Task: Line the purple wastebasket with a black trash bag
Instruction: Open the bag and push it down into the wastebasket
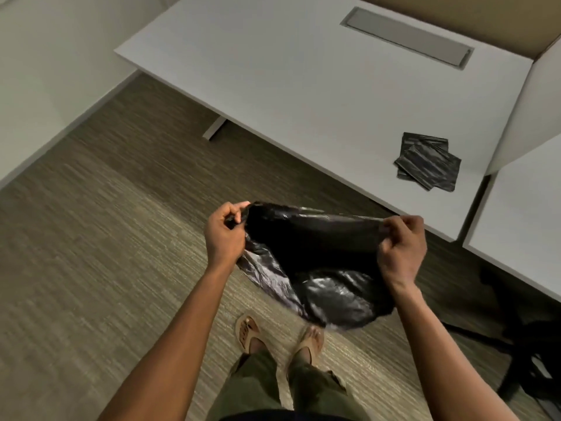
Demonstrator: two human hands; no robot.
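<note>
Head view is catching both hands, left hand and right hand, pinching the black trash bag rim apart over the floor, seemingly opening its mouth; no purple wastebasket showing.

Soft, even indoor light falls from above me, leaving the white desk bright and nearly shadowless, while the space under its right end sinks into deep shadow. The black trash bag catches small glossy highlights on its creases, its inside plain black. Straight edges bow toward the corners, and detail looks slightly soft throughout.
</note>
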